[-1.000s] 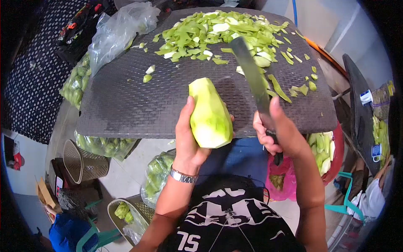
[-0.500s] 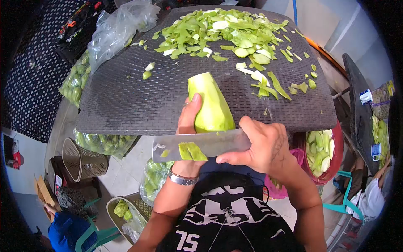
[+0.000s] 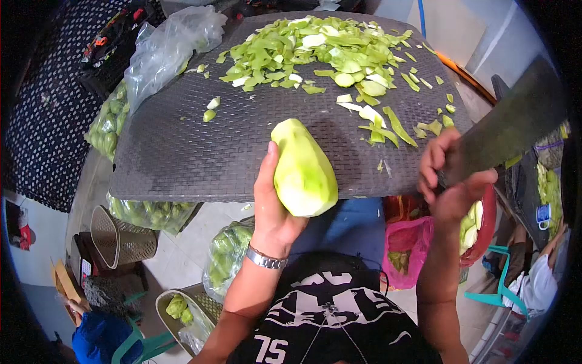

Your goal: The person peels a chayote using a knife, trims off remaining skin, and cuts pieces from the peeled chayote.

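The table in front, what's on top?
A heap of peelings at the far side, loose scraps, and a clear bag at the left edge. The left hand, right hand and peeled fruit hide part of the table; anything beneath the heap is covered.

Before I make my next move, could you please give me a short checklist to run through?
1. Green vegetable held securely: appears ok; the left hand supports it from the side and below.
2. Knife in hand: ok; the right hand holds it.
3. Knife away from the left hand: ok; it points out to the right.
4. Knife clean: cannot tell; it is blurred.
5. Vegetable peeled all round: cannot tell; its underside is hidden.
6. Table free of peelings: not ok; a pile lies at the far side.
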Motion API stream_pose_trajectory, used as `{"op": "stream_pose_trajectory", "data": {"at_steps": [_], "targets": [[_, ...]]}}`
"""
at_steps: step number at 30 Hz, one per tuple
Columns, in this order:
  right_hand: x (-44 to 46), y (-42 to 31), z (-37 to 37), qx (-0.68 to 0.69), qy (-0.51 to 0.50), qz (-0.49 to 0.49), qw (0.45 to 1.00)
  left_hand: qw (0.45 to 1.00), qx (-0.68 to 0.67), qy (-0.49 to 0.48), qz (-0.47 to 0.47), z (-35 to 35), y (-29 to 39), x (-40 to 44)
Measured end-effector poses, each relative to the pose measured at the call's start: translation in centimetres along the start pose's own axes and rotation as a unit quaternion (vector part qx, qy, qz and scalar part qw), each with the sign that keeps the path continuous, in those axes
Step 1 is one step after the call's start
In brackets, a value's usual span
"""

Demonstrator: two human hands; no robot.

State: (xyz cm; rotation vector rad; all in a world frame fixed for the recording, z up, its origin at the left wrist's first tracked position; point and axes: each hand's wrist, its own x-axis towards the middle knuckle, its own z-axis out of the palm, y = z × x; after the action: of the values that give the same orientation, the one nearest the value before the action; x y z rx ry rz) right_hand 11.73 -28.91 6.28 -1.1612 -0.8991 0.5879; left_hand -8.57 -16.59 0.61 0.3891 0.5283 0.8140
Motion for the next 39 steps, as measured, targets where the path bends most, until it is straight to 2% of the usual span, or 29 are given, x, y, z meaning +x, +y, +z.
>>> {"op": "stream_pose_trajectory", "data": {"at_steps": [2,3,4,5,6,10,12,13,15,16,17,19,21,25,28,31,32,39], "targets": [[1.6,1.7,0.4,0.006,0.004,0.142,0.99,1.0,-0.023,0.001,-0.016,-0.4,0.0,0.2],[2.1,2.5,-0.4,0.09,-0.063,0.264,0.958,0.999,-0.035,-0.002,-0.023,-0.4,0.2,0.4],[2.6,3.3,-1.5,0.173,-0.13,0.373,0.902,0.999,-0.038,0.0,-0.022,-0.3,0.3,0.2],[3.0,3.8,-2.2,0.252,-0.194,0.474,0.821,0.999,-0.041,0.002,-0.022,-0.1,0.5,-0.4],[2.2,3.7,-2.0,0.249,-0.179,0.439,0.845,0.999,-0.048,0.004,-0.017,0.0,0.5,-0.5],[0.1,2.4,-1.1,0.276,-0.2,0.395,0.853,0.999,-0.036,-0.001,-0.027,-0.6,0.5,-0.3],[-1.9,3.9,-0.3,0.011,-0.148,0.29,0.945,0.998,-0.036,-0.006,-0.056,-0.1,0.5,-0.4],[-2.7,4.3,0.2,-0.124,-0.117,0.228,0.959,0.998,-0.04,-0.016,-0.047,0.3,0.5,-0.4],[-4.0,3.1,1.8,-0.319,-0.164,0.062,0.931,0.998,-0.052,-0.029,-0.032,0.7,0.3,-0.8],[-4.4,2.3,2.5,-0.409,-0.186,-0.023,0.893,0.994,-0.075,-0.032,-0.07,0.4,0.2,-0.9],[-4.6,1.9,3.1,-0.421,-0.201,-0.051,0.883,0.989,-0.097,-0.033,-0.109,0.0,0.1,-1.0],[-4.8,1.8,3.8,-0.456,-0.211,-0.129,0.855,0.993,-0.042,-0.053,-0.096,0.9,0.3,-1.7],[-4.9,1.4,3.9,-0.46,-0.218,-0.147,0.848,0.994,0.016,-0.078,-0.077,1.3,0.2,-1.8],[-4.9,0.1,4.1,-0.484,-0.242,-0.161,0.825,0.994,-0.032,-0.055,-0.091,2.2,0.0,-2.3],[-4.6,0.5,4.0,-0.481,-0.225,-0.161,0.832,0.995,0.033,-0.062,-0.073,1.8,0.2,-2.2],[-3.7,1.3,2.5,-0.487,-0.227,-0.152,0.829,0.995,0.007,-0.073,-0.068,0.9,0.3,-2.1],[-3.6,2.0,2.1,-0.473,-0.222,-0.152,0.839,0.997,-0.009,-0.047,-0.066,0.9,0.4,-2.1],[-3.4,1.3,1.7,-0.475,-0.233,-0.16,0.834,0.992,0.009,-0.103,-0.066,1.1,0.9,-2.5]]}}
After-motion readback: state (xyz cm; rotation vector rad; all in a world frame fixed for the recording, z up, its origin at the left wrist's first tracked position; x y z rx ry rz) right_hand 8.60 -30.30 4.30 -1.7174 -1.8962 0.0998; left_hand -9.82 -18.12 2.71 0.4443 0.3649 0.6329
